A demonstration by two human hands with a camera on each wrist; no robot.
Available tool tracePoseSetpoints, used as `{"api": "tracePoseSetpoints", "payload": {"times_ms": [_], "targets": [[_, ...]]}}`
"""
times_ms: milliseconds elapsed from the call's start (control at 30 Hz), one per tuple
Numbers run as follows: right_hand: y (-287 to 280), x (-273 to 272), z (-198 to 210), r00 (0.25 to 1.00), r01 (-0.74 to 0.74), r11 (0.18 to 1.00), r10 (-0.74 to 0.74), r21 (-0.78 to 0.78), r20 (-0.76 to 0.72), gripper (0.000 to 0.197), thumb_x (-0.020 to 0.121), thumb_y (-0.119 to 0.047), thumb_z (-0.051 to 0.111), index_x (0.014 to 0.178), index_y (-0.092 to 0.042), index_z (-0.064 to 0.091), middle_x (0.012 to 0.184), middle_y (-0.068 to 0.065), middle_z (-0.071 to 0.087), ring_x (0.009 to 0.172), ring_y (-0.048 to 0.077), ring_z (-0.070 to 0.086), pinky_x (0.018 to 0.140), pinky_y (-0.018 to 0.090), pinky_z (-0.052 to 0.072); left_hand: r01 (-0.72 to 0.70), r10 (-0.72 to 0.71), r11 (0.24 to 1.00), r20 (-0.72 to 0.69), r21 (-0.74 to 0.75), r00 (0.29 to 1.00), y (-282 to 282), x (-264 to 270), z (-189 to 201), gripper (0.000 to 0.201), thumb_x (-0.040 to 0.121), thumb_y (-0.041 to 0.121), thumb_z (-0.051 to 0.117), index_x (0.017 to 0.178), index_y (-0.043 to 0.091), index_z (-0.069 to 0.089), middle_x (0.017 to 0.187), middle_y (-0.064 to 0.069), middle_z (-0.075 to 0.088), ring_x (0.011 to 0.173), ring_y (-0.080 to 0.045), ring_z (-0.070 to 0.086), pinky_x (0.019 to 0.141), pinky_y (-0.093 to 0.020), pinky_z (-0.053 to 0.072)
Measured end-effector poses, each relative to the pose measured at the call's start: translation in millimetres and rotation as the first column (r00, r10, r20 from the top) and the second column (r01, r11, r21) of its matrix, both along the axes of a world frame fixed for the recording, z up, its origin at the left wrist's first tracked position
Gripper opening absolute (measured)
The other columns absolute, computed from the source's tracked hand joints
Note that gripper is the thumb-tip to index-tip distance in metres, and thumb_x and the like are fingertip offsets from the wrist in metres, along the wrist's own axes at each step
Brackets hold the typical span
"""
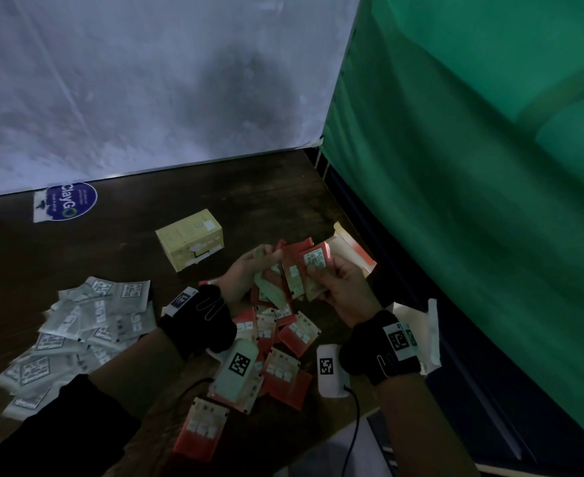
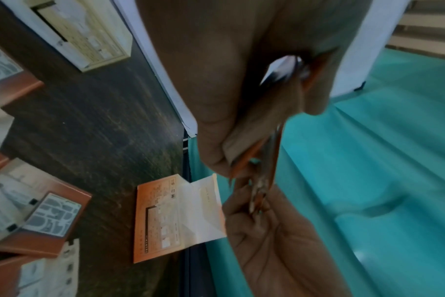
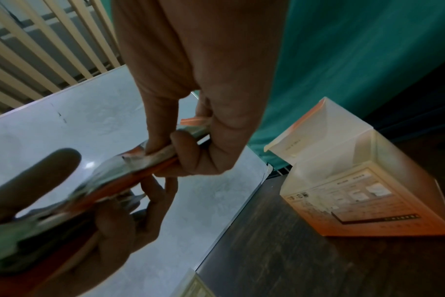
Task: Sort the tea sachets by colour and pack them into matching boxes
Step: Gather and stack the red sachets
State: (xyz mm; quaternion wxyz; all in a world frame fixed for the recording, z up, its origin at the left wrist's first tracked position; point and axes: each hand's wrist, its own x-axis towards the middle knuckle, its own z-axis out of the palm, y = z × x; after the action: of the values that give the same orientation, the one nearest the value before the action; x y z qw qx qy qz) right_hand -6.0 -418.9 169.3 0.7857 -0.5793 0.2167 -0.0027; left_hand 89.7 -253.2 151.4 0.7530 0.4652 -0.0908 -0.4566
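Note:
Both hands hold one fanned stack of red tea sachets (image 1: 295, 270) above the table. My left hand (image 1: 249, 273) grips the stack's left side and my right hand (image 1: 332, 280) pinches its right end. The right wrist view shows thumb and fingers (image 3: 188, 152) clamped on the stack (image 3: 130, 170). More red sachets (image 1: 283, 366) lie loose under my wrists. White sachets (image 1: 87, 325) are heaped at the left. A yellow box (image 1: 190, 239) stands shut behind them. An orange box (image 3: 356, 184) stands with its lid open at the right table edge.
The dark wooden table (image 1: 139, 235) ends at a white wall behind and a green curtain (image 1: 473, 166) on the right. A round blue sticker (image 1: 70, 201) is stuck at the back left. A white box flap (image 1: 428, 335) pokes out beside my right wrist.

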Motion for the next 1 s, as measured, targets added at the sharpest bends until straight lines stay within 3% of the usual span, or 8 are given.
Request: {"api": "tracePoseSetpoints", "payload": {"times_ms": [100, 200, 300, 367, 467, 600, 700, 1000], "targets": [[-1.2, 1.7, -0.8, 0.999, 0.037, 0.998, -0.038, 0.045, 0.033, 0.021, 0.090, -0.009, 0.059, 0.109, 0.000, 0.062, 0.100, 0.013, 0.072, 0.088, 0.022, 0.071, 0.068, 0.028, 0.058, -0.011, 0.011, 0.998, -0.006, -0.055, 1.000, 2.0, -4.9, 1.3, 0.061, 0.049, 0.032, 0.090, 0.096, 0.016, 0.055, 0.088, -0.009, 0.069, 0.079, -0.024, 0.067, 0.068, -0.038, 0.055], [-1.1, 2.7, -2.8, 0.997, 0.060, 0.994, -0.063, 0.089, 0.042, 0.021, 0.091, -0.011, 0.057, 0.109, -0.002, 0.064, 0.098, 0.012, 0.073, 0.088, 0.021, 0.071, 0.069, 0.028, 0.058, -0.058, 0.060, 0.994, 0.020, -0.091, 0.998, -0.9, -7.3, 3.4, 0.080, 0.051, 0.013, 0.084, 0.123, 0.019, 0.049, 0.110, -0.012, 0.066, 0.097, -0.029, 0.065, 0.077, -0.043, 0.055], [-1.4, 3.2, -3.1, 0.998, 0.057, 0.993, -0.060, 0.099, 0.028, 0.021, 0.091, -0.012, 0.057, 0.110, -0.003, 0.063, 0.100, 0.012, 0.073, 0.090, 0.022, 0.071, 0.072, 0.030, 0.059, -0.109, 0.104, 0.987, -0.053, -0.117, 0.993, -2.5, -8.2, 4.8, 0.092, 0.055, 0.030, 0.087, 0.135, 0.020, 0.043, 0.124, -0.014, 0.061, 0.109, -0.034, 0.061, 0.084, -0.046, 0.053], [-3.4, 3.0, -2.3, 0.998, 0.060, 0.995, -0.063, 0.080, 0.029, 0.025, 0.092, -0.012, 0.057, 0.114, -0.001, 0.062, 0.105, 0.016, 0.071, 0.093, 0.024, 0.070, 0.074, 0.031, 0.059, -0.120, 0.113, 0.989, -0.081, -0.087, 0.990, -1.2, -8.7, 6.8, 0.084, 0.065, 0.044, 0.078, 0.138, 0.022, 0.042, 0.126, -0.014, 0.060, 0.112, -0.034, 0.059, 0.086, -0.046, 0.051], [-7.7, 2.3, -0.8, 0.998, 0.054, 0.996, -0.055, 0.066, 0.014, 0.029, 0.092, -0.012, 0.056, 0.119, 0.000, 0.059, 0.110, 0.018, 0.069, 0.096, 0.025, 0.069, 0.074, 0.031, 0.059, -0.126, 0.123, 0.991, -0.060, -0.042, 0.991, 1.2, -6.9, 6.8, 0.061, 0.078, 0.025, 0.059, 0.137, 0.018, 0.043, 0.117, -0.013, 0.065, 0.098, -0.030, 0.066, 0.074, -0.040, 0.055], [-7.7, 1.8, 2.4, 0.998, 0.056, 0.994, -0.057, 0.088, 0.009, 0.026, 0.093, -0.011, 0.055, 0.117, -0.003, 0.060, 0.105, 0.012, 0.071, 0.094, 0.021, 0.069, 0.072, 0.030, 0.059, -0.105, 0.100, 0.991, -0.064, -0.081, 0.993, 1.8, -8.3, 8.9, 0.055, 0.078, 0.004, 0.054, 0.132, 0.013, 0.047, 0.114, -0.014, 0.066, 0.093, -0.029, 0.068, 0.070, -0.040, 0.057], [-4.0, 3.0, 2.4, 0.995, 0.092, 0.993, -0.095, 0.072, 0.042, 0.025, 0.094, -0.011, 0.054, 0.116, -0.002, 0.060, 0.103, 0.011, 0.072, 0.093, 0.020, 0.070, 0.074, 0.031, 0.059, -0.018, 0.017, 0.999, -0.026, -0.044, 1.000, 0.6, -12.5, 15.0, 0.036, 0.074, -0.004, 0.060, 0.108, 0.008, 0.060, 0.092, -0.013, 0.072, 0.080, -0.025, 0.071, 0.066, -0.036, 0.059], [6.3, 1.9, 3.2, 0.974, 0.206, 0.976, -0.212, 0.076, 0.080, 0.022, 0.093, -0.012, 0.057, 0.112, -0.002, 0.063, 0.105, 0.015, 0.071, 0.097, 0.026, 0.070, 0.076, 0.034, 0.058, 0.040, -0.053, 0.992, 0.103, 0.123, 0.993, -0.5, -10.2, 11.1, 0.041, 0.083, -0.009, 0.055, 0.118, 0.012, 0.058, 0.109, -0.013, 0.069, 0.104, -0.030, 0.064, 0.084, -0.042, 0.054]]}}
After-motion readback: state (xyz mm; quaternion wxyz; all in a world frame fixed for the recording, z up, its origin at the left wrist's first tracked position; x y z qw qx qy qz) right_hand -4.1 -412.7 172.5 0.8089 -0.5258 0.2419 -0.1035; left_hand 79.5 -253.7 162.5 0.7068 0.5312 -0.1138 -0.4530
